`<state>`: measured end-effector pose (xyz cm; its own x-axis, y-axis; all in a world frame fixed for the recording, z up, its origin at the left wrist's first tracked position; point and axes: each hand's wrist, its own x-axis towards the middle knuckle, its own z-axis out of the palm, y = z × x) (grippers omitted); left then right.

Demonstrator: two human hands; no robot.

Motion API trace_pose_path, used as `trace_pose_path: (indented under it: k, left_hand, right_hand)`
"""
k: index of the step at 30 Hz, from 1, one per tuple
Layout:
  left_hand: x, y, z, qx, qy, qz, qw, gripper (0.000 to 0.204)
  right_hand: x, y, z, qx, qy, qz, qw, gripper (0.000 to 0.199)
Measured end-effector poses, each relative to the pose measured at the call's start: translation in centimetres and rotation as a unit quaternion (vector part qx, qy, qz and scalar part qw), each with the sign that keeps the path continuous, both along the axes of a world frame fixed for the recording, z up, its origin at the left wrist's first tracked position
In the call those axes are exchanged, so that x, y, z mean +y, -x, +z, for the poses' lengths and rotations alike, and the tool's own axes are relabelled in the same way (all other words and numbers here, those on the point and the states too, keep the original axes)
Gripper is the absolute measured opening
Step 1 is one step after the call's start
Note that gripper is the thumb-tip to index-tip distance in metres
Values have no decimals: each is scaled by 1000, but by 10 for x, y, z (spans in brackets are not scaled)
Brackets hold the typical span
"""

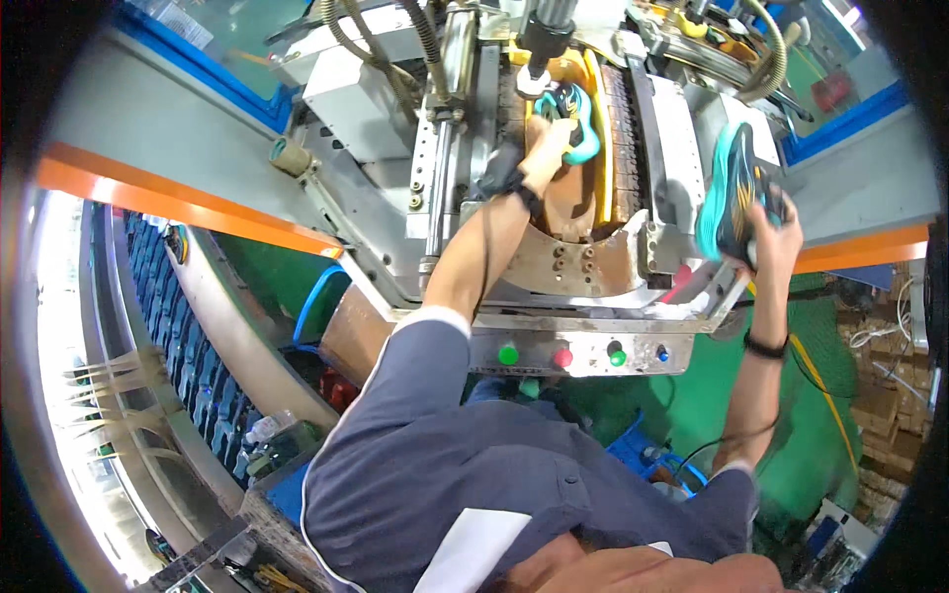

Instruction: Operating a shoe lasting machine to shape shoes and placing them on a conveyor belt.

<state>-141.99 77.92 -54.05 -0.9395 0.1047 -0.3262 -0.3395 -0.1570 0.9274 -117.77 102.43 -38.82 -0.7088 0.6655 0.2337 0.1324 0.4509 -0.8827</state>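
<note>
My left hand (550,150) reaches into the press and is closed on a black running shoe (581,121) with a teal sole. That shoe lies in the machine's yellow-edged cradle, under the dark vertical press rod (546,40). Part of the shoe is hidden by my hand. Off to the right, clear of the cradle, my right hand (777,237) grips a matching sneaker (735,193). It is black with orange marks, held upright with its thick teal sole turned to the left.
Along the machine's front runs a control panel (583,356) with green, red and blue buttons. Ribbed side pads (623,148) flank the cradle. An orange rail (188,206) crosses at left, above a conveyor (183,296). Stacked brown pieces (885,395) lie at right.
</note>
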Motion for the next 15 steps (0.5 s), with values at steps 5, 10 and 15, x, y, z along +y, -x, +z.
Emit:
trace_pose_path:
  k: [5,10,15]
  left_hand:
    - [-112,-118,73,-47,-223,-63,972,35]
    - [-241,-246,107,4,-94,-9,996,69]
    - [-310,-366,139,-2,-103,208,973,59]
  right_hand:
    - [-25,185,-3,-238,-257,64,934,55]
    - [-122,287,-71,-273,-197,207,919,48]
    - [-174,285,-139,-167,-379,112,903,43]
